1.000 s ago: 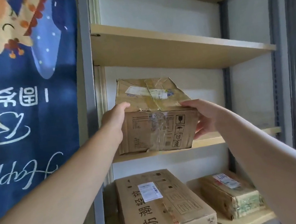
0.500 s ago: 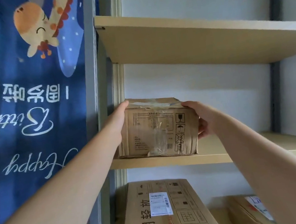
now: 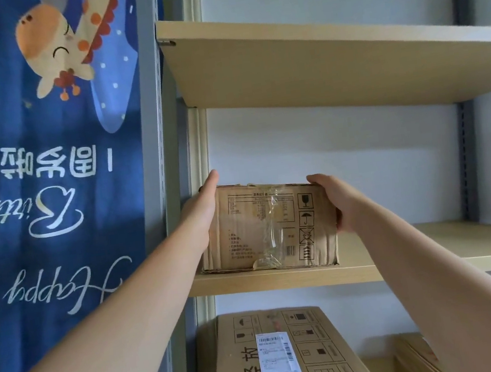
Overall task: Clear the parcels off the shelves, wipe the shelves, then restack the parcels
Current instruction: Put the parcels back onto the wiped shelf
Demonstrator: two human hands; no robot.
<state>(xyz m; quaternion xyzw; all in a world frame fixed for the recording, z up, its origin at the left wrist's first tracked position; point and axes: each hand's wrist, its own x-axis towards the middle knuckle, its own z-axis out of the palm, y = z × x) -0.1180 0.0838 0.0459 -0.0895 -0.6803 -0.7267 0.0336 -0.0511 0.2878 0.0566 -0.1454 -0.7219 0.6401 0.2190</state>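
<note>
A worn brown cardboard parcel (image 3: 262,230) with clear tape down its front stands on the middle shelf (image 3: 434,254), at its left end. My left hand (image 3: 200,210) lies flat against the parcel's left side, thumb pointing up past the top edge. My right hand (image 3: 336,198) grips the upper right corner, thumb on top and fingers curled round the right side. The parcel's top and back are hidden.
A bare upper shelf (image 3: 315,64) hangs close above. Below stand a large labelled box (image 3: 291,351) and a smaller parcel (image 3: 413,354) at the right. A grey upright (image 3: 156,135) and a blue banner (image 3: 50,180) border the left. The middle shelf's right part is bare.
The view has tilted upward, so the parcel's top no longer shows. Both hands have stayed on the parcel's sides, and the parcel has stayed on the middle shelf.
</note>
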